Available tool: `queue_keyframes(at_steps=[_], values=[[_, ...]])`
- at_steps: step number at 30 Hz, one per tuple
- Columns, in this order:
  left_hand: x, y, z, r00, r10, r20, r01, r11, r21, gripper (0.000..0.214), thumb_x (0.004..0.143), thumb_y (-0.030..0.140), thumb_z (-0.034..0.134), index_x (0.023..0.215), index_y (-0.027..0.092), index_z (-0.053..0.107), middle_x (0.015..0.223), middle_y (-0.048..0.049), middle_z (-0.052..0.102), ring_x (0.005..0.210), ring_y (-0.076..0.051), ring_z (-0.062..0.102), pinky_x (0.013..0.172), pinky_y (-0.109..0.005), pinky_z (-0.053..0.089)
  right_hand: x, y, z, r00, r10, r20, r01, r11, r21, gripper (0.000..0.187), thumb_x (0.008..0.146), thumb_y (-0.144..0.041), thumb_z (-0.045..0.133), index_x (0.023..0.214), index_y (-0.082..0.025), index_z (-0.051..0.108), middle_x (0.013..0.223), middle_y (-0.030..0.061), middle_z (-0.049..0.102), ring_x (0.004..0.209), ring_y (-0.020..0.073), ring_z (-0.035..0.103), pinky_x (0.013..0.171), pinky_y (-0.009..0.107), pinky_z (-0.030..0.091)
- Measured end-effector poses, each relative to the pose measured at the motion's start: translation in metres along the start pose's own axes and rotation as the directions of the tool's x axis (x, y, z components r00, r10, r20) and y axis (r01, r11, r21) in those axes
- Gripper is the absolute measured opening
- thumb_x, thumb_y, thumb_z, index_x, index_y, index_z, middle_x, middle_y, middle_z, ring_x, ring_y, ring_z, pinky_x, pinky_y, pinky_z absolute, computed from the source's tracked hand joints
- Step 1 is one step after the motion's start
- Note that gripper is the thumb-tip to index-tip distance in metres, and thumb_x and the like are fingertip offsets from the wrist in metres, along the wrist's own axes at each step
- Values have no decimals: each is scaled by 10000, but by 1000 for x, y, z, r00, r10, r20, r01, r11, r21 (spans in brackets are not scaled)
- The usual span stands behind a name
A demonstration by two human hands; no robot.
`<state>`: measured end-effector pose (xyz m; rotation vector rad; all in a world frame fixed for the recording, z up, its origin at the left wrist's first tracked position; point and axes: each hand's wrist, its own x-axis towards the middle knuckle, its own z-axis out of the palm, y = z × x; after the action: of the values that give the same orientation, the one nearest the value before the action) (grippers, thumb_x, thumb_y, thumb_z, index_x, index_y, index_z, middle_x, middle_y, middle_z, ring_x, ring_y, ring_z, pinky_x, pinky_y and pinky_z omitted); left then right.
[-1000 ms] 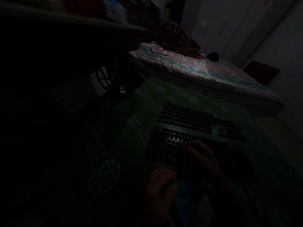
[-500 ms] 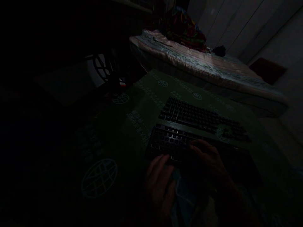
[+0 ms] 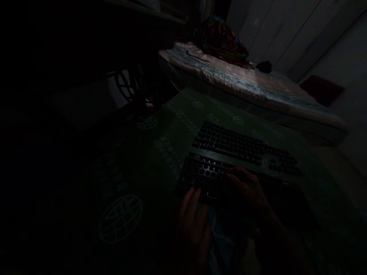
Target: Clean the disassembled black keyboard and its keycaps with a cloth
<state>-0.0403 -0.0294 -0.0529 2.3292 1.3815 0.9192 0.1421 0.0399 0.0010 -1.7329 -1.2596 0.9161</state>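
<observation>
A black keyboard base (image 3: 210, 162) lies on a green printed sheet, its key sockets bare where pale light glints off them. Beyond it, loose black keycaps (image 3: 237, 141) are laid out in keyboard order. My left hand (image 3: 193, 223) rests at the near edge of the base, fingers stretched out and slightly apart, with the fingertips touching it. Over the middle of the base, my right hand (image 3: 248, 187) has its thumb and fingers pinched together. Whatever is between them is too dark to make out.
The green sheet (image 3: 160, 164) bears pale globes and lettering. Behind it stands a low mattress (image 3: 258, 84) with a patterned dark red cloth (image 3: 223, 42) on top. A dark spoked wheel (image 3: 126, 86) is at the left. Blue cloth (image 3: 220, 236) shows below my hands.
The view has tilted up slightly, so the scene sits a little lower. My right hand has shifted slightly left over the base; the left hand stays at its near edge.
</observation>
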Motion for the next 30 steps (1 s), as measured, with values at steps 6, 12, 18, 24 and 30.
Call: queue_keyframes(at_steps=[6, 12, 18, 24, 30], values=[[0, 1, 0, 999, -25, 22, 25, 1000, -8, 279, 780, 92, 440, 1029, 136, 559, 1374, -147, 395, 1309, -310, 282, 965, -492, 435, 0, 5, 0, 1000, 1, -5, -1, 1000, -2, 278, 674, -419, 632, 723, -146, 640, 704, 39, 645, 672, 177, 576, 597, 261, 440], [-1, 3, 2, 999, -38, 5, 38, 999, -29, 257, 747, 97, 462, 972, 146, 578, 1368, -136, 406, 1298, -317, 301, 947, -508, 447, -2, 0, -6, 998, 33, 61, -31, 999, -33, 289, 679, -438, 639, 715, -152, 640, 688, 40, 645, 631, 170, 575, 554, 252, 451], [-1, 4, 0, 999, -36, 21, 37, 999, -35, 260, 746, 73, 441, 966, 137, 564, 1372, -154, 397, 1302, -316, 298, 936, -520, 456, 3, -4, -9, 977, 5, 215, -11, 1000, 29, 287, 699, -423, 637, 766, -144, 642, 726, 52, 649, 670, 182, 590, 573, 265, 471], [-1, 1, -3, 998, -20, 66, 22, 1000, -21, 258, 734, 75, 479, 963, 144, 574, 1380, -140, 395, 1302, -314, 305, 939, -485, 468, 12, -16, 1, 906, -32, 421, 8, 998, 59, 175, 715, -301, 606, 768, -146, 665, 730, 38, 661, 678, 178, 606, 589, 259, 477], [-2, 1, 0, 999, -23, 35, 24, 999, -22, 262, 744, 77, 457, 969, 147, 570, 1377, -138, 399, 1297, -304, 314, 939, -492, 463, 31, -38, 17, 845, -109, 523, 120, 993, 12, 139, 656, -270, 619, 627, -150, 683, 641, 18, 650, 637, 176, 604, 559, 252, 463]])
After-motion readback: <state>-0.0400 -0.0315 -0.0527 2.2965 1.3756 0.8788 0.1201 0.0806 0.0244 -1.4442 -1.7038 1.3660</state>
